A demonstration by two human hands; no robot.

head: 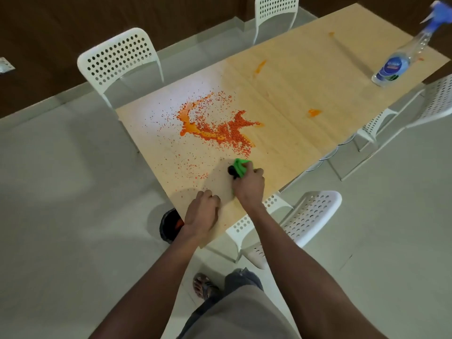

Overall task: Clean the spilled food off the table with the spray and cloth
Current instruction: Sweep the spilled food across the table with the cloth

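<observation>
My right hand (248,185) had its fingers bunched round the soft green cloth (241,166), pressed on the desk (293,77) beside the orange spill (215,123), left hand (201,212) loosely curled on the near edge, while the light spray bottle (401,56), best taken by its neck, stood far right.

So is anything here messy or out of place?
Yes. A big orange spill of grains and sauce covers the near end of the table, with three smaller smears farther along. The right hand holds a green cloth at the spill's edge; the spray bottle stands unused at the far end.
</observation>
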